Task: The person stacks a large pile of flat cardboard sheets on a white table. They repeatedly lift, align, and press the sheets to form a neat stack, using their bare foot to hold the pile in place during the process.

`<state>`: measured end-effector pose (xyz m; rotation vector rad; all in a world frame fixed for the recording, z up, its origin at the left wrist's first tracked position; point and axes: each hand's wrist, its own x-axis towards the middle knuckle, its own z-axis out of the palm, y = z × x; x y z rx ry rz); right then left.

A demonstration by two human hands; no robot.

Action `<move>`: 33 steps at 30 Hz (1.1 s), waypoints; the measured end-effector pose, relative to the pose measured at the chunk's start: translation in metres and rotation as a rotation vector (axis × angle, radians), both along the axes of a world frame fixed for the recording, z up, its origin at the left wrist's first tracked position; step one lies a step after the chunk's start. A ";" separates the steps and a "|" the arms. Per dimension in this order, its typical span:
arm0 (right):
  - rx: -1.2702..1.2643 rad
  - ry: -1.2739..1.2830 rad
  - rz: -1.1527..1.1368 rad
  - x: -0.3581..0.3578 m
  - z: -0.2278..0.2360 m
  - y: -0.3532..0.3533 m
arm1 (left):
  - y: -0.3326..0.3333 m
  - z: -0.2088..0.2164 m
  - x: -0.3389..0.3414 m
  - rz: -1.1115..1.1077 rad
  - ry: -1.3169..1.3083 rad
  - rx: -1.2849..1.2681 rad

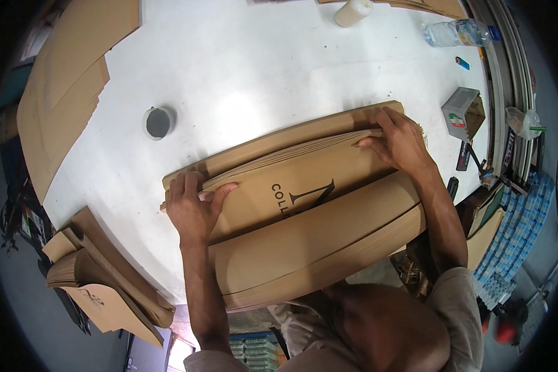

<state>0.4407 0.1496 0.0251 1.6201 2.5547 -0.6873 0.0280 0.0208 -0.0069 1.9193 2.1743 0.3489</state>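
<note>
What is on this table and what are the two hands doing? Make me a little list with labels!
left hand: left hand grips the left end of the stack of brown paper sheets
right hand: right hand presses on the stack's right end
nearer pile: second brown stack at the table's near edge
table: white table
other things: round dark-topped tin, plastic bottle, small grey box

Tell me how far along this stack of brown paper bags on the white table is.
Done, apparently: a thick flat pile of bags lies nearest the person. In hand: the left hand and right hand press the ends of a stack of printed bags, fingers in its upper edge. Left, perhaps: more bags at the table corner.
</note>
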 end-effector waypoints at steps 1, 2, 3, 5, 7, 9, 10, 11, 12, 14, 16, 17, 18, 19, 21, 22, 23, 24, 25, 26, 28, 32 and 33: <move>-0.002 0.004 -0.018 -0.002 -0.003 -0.001 | 0.000 0.000 0.001 -0.011 0.029 -0.016; -0.004 0.008 -0.036 -0.003 -0.005 -0.002 | -0.001 0.001 0.003 -0.021 0.059 -0.032; 0.003 0.004 -0.017 -0.003 -0.005 -0.002 | -0.002 0.001 0.004 -0.032 0.087 -0.048; 0.016 -0.005 0.022 -0.002 -0.007 0.001 | -0.002 0.002 0.004 -0.072 0.072 -0.041; 0.018 0.027 0.027 0.003 -0.008 0.000 | 0.000 0.004 0.003 -0.118 0.035 0.018; 0.047 0.075 0.047 0.008 -0.007 0.001 | 0.007 0.005 0.002 -0.174 -0.021 0.127; 0.075 0.108 0.065 0.009 -0.005 0.000 | 0.006 0.003 0.001 -0.174 -0.039 0.123; 0.103 0.140 0.083 0.010 -0.005 0.001 | 0.005 0.000 0.000 -0.173 -0.058 0.119; 0.112 0.126 0.104 0.011 -0.005 0.001 | 0.004 -0.002 0.000 -0.176 -0.079 0.114; 0.129 0.098 0.146 0.013 -0.007 0.003 | -0.003 0.002 0.004 -0.077 -0.105 0.002; 0.017 -0.004 0.044 0.008 -0.007 0.000 | -0.006 0.002 0.006 -0.028 -0.094 -0.032; -0.038 -0.055 -0.008 0.005 -0.007 -0.002 | -0.007 0.001 0.007 -0.028 -0.070 -0.006; -0.032 -0.045 -0.011 0.002 -0.007 -0.002 | -0.007 0.001 0.008 -0.026 -0.046 0.020; -0.025 -0.035 -0.013 0.000 -0.006 -0.002 | -0.007 -0.001 0.007 -0.061 -0.032 0.017; -0.040 -0.021 -0.020 0.000 -0.005 -0.002 | -0.007 -0.005 0.003 -0.131 -0.004 0.011; -0.063 -0.017 -0.024 0.000 -0.005 -0.002 | -0.006 -0.005 0.003 -0.126 -0.007 0.013; -0.085 -0.013 -0.028 0.000 -0.006 -0.001 | -0.006 -0.005 0.003 -0.121 -0.011 0.014; -0.052 0.016 -0.012 0.001 -0.006 -0.001 | -0.005 -0.004 0.003 -0.115 -0.011 0.013; -0.020 0.045 0.004 0.003 -0.005 -0.001 | -0.002 -0.002 0.003 -0.130 -0.001 0.052; 0.012 0.075 0.021 0.005 -0.005 -0.001 | 0.001 0.002 0.004 -0.144 0.010 0.092; 0.121 0.072 0.105 0.014 -0.004 -0.001 | 0.004 0.002 0.005 -0.157 -0.015 0.125; 0.118 0.054 0.133 0.013 -0.005 -0.002 | -0.007 0.000 0.007 -0.048 -0.098 0.007; 0.070 0.047 0.083 0.010 -0.004 -0.001 | -0.008 0.001 0.009 0.006 -0.111 -0.040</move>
